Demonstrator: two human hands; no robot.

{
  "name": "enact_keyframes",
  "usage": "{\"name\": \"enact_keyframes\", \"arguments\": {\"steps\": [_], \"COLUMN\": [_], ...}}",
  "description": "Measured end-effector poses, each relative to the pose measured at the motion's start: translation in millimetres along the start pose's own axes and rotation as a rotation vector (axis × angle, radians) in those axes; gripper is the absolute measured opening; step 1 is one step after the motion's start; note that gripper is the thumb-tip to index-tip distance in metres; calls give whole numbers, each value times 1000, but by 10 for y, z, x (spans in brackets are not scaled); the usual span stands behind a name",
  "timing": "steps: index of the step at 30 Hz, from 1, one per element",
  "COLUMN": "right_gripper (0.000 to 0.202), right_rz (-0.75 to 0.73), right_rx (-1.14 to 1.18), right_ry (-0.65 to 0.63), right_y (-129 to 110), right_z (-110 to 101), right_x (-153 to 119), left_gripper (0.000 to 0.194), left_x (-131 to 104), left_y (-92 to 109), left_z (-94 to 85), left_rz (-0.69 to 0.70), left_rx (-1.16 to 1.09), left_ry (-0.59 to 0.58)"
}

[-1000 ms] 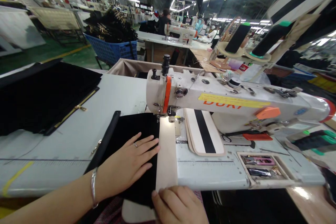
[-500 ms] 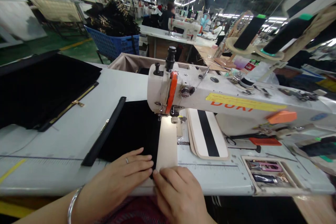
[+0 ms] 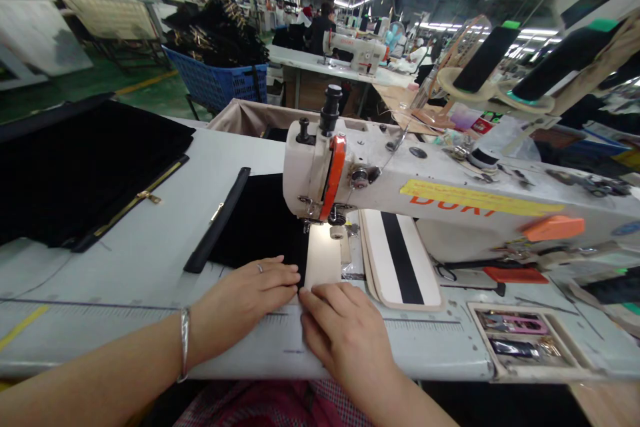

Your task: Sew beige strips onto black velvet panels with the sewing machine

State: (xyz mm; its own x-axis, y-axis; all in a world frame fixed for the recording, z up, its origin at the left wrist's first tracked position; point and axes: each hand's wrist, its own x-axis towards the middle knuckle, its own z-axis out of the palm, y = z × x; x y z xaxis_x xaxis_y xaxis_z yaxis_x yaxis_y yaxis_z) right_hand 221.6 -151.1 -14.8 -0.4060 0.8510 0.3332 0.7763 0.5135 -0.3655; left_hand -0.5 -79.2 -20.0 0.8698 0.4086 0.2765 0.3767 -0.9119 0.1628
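A black fabric panel (image 3: pixel 265 220) with a dark zipper band (image 3: pixel 217 220) along its left side lies on the table, its right edge against a beige strip (image 3: pixel 323 257). The strip runs under the needle area of a sewing machine (image 3: pixel 320 177). My left hand (image 3: pixel 250 293) rests flat on the panel's near part, fingers stretched out and close together. My right hand (image 3: pixel 347 327) has curled fingers closed on the near end of the beige strip, beside the black edge; its thumb is partly hidden. The two hands' fingertips nearly meet at the seam.
A stack of black zippered pieces (image 3: pixel 90 167) lies left. Beige panels with a black stripe (image 3: pixel 403 260) sit right of the needle. A small tool tray (image 3: pixel 530 340) is set into the table's right front. Thread cones (image 3: pixel 487 57) stand behind the machine; a blue basket (image 3: pixel 220 80) stands beyond.
Both hands have moved forward, away from me, with the black panel and the beige strip sliding toward the machine. The view has shifted slightly.
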Motion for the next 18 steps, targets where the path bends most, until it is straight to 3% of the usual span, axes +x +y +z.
{"name": "enact_keyframes", "arguments": {"steps": [5,18], "right_gripper": [29,35], "right_rz": [17,67], "right_rx": [-48,-119], "right_ry": [-3,-78], "right_y": [85,277], "right_z": [-10,-24], "right_x": [145,500], "left_gripper": [31,28], "left_x": [121,445], "left_y": [-133,-434], "left_z": [-10,-64], "left_rz": [10,-127], "left_rx": [40,76], "left_ry": [21,5]}}
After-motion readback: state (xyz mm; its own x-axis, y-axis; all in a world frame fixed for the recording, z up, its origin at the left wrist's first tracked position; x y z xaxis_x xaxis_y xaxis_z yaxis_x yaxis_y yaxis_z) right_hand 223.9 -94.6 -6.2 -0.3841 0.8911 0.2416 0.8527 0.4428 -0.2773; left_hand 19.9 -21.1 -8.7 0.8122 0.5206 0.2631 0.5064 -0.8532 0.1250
